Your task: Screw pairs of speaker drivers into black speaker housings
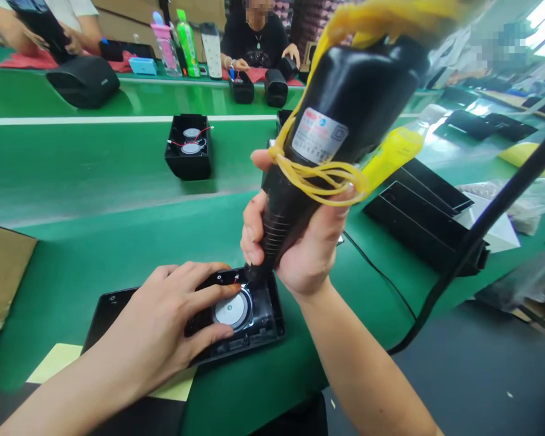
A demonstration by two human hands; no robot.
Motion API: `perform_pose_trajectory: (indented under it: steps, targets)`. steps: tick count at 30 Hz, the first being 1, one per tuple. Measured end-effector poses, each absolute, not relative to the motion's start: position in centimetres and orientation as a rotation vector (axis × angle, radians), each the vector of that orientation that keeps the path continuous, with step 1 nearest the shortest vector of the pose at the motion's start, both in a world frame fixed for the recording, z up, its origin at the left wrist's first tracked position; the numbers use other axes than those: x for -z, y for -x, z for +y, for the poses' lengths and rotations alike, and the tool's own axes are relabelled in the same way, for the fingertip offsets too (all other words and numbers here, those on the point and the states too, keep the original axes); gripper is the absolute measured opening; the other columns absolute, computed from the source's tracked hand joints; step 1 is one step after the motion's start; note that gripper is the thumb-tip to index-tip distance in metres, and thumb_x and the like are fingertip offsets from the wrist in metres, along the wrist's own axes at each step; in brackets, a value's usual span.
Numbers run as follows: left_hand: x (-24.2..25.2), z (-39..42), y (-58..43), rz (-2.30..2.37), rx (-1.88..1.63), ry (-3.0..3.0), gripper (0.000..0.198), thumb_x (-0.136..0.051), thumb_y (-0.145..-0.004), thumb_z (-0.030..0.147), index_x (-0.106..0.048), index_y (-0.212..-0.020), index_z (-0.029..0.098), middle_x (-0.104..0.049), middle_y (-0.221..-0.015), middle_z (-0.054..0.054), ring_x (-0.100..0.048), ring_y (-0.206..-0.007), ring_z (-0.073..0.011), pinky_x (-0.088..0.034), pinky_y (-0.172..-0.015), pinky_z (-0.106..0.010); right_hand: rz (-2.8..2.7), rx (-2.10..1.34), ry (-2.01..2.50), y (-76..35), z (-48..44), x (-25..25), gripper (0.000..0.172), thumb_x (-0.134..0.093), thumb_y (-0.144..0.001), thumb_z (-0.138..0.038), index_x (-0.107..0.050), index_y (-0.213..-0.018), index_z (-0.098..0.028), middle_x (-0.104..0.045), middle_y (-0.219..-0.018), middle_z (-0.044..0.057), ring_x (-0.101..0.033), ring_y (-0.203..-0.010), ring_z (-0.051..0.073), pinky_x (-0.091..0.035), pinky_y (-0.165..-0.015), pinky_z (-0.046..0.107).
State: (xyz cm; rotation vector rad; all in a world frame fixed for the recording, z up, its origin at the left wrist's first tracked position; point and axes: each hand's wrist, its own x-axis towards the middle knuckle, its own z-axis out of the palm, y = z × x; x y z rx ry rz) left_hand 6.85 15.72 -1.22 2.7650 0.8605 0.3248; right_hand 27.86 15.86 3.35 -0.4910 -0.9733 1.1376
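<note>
"While our right hand (pixel 313 257) wraps tightly round the black cylindrical electric screwdriver (pixel 320 136), where's our left hand (pixel 179 306)?"

"Loosely spread, holding nothing, across the round silver speaker (pixel 231 310) seated in the near black plastic housing (pixel 267 324); fastening seems underway, how much remains we can't tell."

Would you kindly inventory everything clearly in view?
Power tool: 1, black, in right hand
Cord: 1 bundle, yellow, around tool
Open housing: 1, black, under left hand
Speaker driver: 1, grey, inside housing
Wired casing: 1, black, left of tool
Flat casings: several, black, right
Rounded cases: several, black, far side
Drink containers: 4, pink, green, white, yellow, far side and right
Small box: 1, blue, far side
Cardboard: several, brown, around edges
Worktop: count unclear, green, beneath
People: 2+, far side
Left hand: 1, on housing
Right hand: 1, around tool
</note>
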Motion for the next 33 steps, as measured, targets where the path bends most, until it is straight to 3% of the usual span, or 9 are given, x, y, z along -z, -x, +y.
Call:
perform_pose_trajectory:
  steps: [4,14,25,29,33]
  targets:
    - [1.2,15.8,-6.8,0.858,-0.333,-2.768,0.039,-0.066,-0.097,0.060,-0.072,-0.130,0.041,-0.065,-0.149,-0.002,-0.066,-0.123,-0.0355,-0.051,-0.089,-0.052,-1.003,-1.141,0.575,-28.0,15.9,-3.5,0.060,-0.057,-0.081,-0.087,-0.053,-0.077,-0.028,-0.056,-0.061,-0.007,-0.047,-0.041,0.012,-0.040,-0.038,0.027]
    - [1.1,15.8,-6.9,0.860,-0.347,-2.757,0.039,-0.069,-0.096,0.057,-0.072,-0.131,0.041,-0.069,-0.141,-0.003,-0.067,-0.117,-0.0346,-0.050,-0.088,-0.049,-1.009,-1.134,0.571,-27.7,15.8,-4.1,0.060,-0.056,-0.084,-0.087,-0.061,-0.095,-0.028,-0.054,-0.058,-0.009,-0.047,-0.040,0.012,-0.038,-0.037,0.025]
    - [1.1,15.8,-6.9,0.840,-0.372,-2.765,0.038,-0.067,-0.097,0.057,-0.073,-0.130,0.040,-0.069,-0.139,-0.005,-0.067,-0.116,-0.0340,-0.049,-0.087,-0.047,-1.104,-1.144,0.479,-27.3,16.2,-2.7,0.060,-0.051,-0.090,-0.085,-0.053,-0.080,-0.026,-0.055,-0.066,-0.006,-0.048,-0.044,0.009,-0.040,-0.038,0.024]
    - [1.0,15.8,-6.9,0.812,-0.367,-2.763,0.035,-0.068,-0.098,0.054,-0.073,-0.129,0.039,-0.069,-0.137,-0.006,-0.067,-0.114,-0.0328,-0.049,-0.087,-0.047,-1.164,-1.170,0.440,-26.8,16.0,-2.1,0.051,-0.055,-0.095,-0.077,-0.054,-0.086,-0.026,-0.051,-0.067,-0.005,-0.046,-0.046,0.010,-0.040,-0.041,0.026]
    - [1.0,15.9,-7.0,0.833,-0.358,-2.745,0.034,-0.072,-0.096,0.051,-0.073,-0.128,0.040,-0.069,-0.136,-0.005,-0.066,-0.111,-0.0314,-0.048,-0.087,-0.045,-1.169,-1.215,0.485,-26.8,16.0,-1.4,0.059,-0.052,-0.089,-0.086,-0.054,-0.088,-0.027,-0.051,-0.067,-0.005,-0.044,-0.044,0.010,-0.038,-0.039,0.025]
